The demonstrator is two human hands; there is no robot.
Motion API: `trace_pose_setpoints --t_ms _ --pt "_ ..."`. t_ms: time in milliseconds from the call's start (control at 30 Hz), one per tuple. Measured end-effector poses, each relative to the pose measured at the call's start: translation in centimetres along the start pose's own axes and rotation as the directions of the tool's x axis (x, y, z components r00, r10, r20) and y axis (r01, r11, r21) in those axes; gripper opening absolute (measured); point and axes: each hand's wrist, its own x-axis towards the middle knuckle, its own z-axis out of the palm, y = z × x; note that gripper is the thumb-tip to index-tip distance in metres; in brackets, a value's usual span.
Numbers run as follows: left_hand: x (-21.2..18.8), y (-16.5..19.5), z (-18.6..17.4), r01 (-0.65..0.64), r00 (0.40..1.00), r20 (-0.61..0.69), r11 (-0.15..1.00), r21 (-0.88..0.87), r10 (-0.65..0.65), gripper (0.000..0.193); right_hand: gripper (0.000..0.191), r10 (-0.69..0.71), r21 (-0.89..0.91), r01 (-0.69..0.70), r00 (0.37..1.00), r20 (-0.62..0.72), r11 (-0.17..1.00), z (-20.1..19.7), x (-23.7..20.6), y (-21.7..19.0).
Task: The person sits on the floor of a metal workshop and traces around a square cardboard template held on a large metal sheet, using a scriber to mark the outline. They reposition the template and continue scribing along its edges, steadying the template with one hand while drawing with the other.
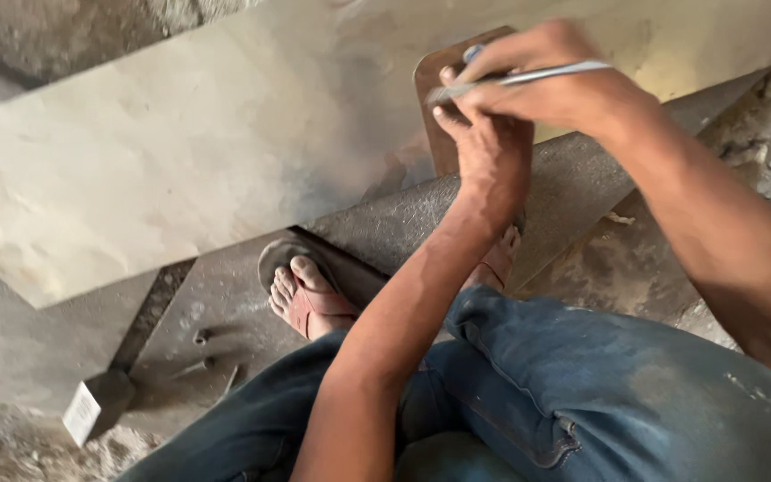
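Note:
My right hand (553, 78) grips a thin metal rod-like tool (528, 78) with a blue end, held almost level over a brown template piece (443, 107). That brown piece lies on a large pale metal sheet (189, 152). Just below, my left hand (491, 156) presses fingertips against the brown piece and the tool's tip. Both forearms reach out over my knees in blue jeans (582, 384). How much of the brown piece lies under the hands is hidden.
The sheet rests on a dark steel beam (403, 219) running diagonally. My foot in a red sandal (310, 299) stands on a grey floor plate. Small bolts (200, 337) and a white-faced block (91, 409) lie at lower left. Rubble shows at the right edge.

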Motion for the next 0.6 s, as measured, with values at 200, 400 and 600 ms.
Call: trace_pose_setpoints --t_ms 200,400,600 --pt "-0.6 1.3 2.3 -0.083 0.99 0.087 0.966 -0.246 0.108 0.061 0.023 0.209 -0.253 -0.088 0.835 0.509 0.964 2.4 6.2 -4.5" --pt "-0.7 1.3 3.1 -0.103 0.981 0.131 0.953 -0.285 0.145 0.061 0.02 0.327 -0.483 -0.138 0.885 0.332 0.865 5.3 4.9 -2.7" --pt "-1.2 0.8 2.7 -0.122 0.971 0.158 0.938 -0.323 0.181 0.061 0.012 0.638 0.381 -0.512 0.636 -0.434 0.77 10.0 3.4 -3.4"
